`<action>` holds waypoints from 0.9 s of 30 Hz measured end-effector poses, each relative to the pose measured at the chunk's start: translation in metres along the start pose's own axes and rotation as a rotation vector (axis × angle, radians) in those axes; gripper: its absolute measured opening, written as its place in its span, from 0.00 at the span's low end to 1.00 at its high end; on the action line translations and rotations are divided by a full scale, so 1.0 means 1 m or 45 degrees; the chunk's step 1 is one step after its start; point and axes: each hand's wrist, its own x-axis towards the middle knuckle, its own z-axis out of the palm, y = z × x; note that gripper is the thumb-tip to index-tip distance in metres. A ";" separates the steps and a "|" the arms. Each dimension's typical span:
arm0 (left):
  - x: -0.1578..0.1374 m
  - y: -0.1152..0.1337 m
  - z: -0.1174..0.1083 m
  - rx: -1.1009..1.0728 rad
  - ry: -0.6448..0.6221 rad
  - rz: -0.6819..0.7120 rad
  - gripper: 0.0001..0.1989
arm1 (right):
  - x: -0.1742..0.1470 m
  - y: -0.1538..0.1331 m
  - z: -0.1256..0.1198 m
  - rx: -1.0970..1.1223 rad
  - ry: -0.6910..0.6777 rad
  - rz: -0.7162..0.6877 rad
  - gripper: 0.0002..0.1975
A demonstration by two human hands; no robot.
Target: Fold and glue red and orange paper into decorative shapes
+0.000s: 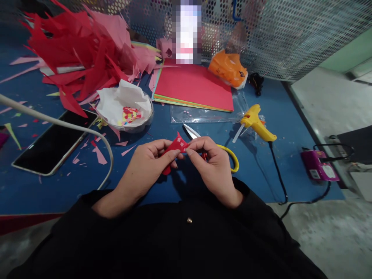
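I'm seeing red paper (174, 145) sitting between 2 hands, long axis slanting away rightward; left hand (148, 162) is grasping its left side, right hand (213, 166) is pinching its right edge. Scissors (190, 131) are lying just beyond, partly hidden.

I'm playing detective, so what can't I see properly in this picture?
All in the head view:
- Scissors: their middle is hidden by the right hand.
- Red paper: part is covered by the left hand.
- Bright patch: blurred into blocks.
- Bits in the bowl: too small to count.
- White cable: cut off by the left edge.
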 end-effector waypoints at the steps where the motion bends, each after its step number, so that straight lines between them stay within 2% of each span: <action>1: 0.000 0.000 0.000 -0.002 -0.009 -0.001 0.13 | 0.000 0.000 0.001 -0.009 0.003 -0.015 0.06; 14: 0.001 -0.003 -0.001 -0.064 -0.028 -0.002 0.15 | -0.002 0.003 0.005 -0.092 0.063 -0.084 0.06; 27: -0.001 -0.003 0.001 -0.002 -0.001 0.030 0.12 | -0.004 0.003 0.008 -0.084 0.068 -0.097 0.07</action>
